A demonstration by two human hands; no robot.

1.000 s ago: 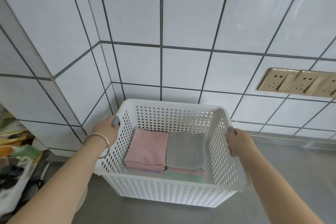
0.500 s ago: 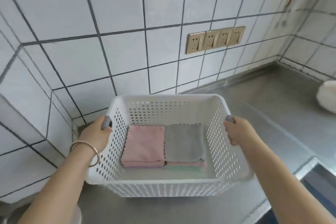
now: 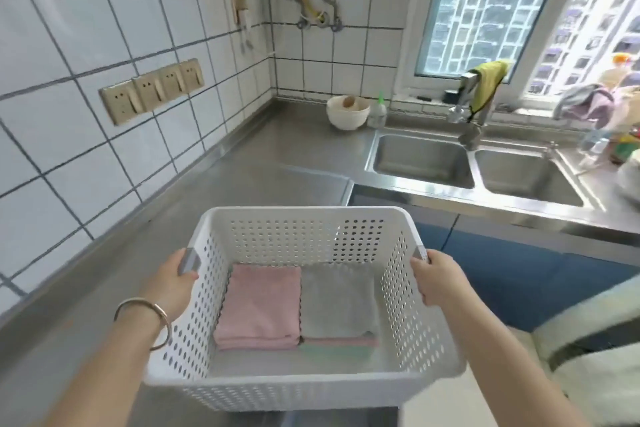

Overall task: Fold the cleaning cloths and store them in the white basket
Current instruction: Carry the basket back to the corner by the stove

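Observation:
The white perforated basket (image 3: 304,388) hangs in the air over the steel counter's front corner, held at both grey side handles. My left hand (image 3: 173,282), with a metal bangle on the wrist, grips the left handle. My right hand (image 3: 440,279) grips the right handle. Inside lie two folded stacks side by side: pink cloths (image 3: 261,307) on the left, a grey cloth (image 3: 337,302) on the right over pink and green ones.
A steel counter (image 3: 263,163) runs along the tiled wall with sockets (image 3: 152,90). At the far corner stand a white bowl (image 3: 348,113) and a small bottle. A double sink (image 3: 426,163) with a tap and a yellow cloth (image 3: 488,81) lies to the right, under the window.
The view has swung right, from the wall corner towards the sink and window. The basket came along with both hands and now hangs over the counter's corner; my grips are unchanged.

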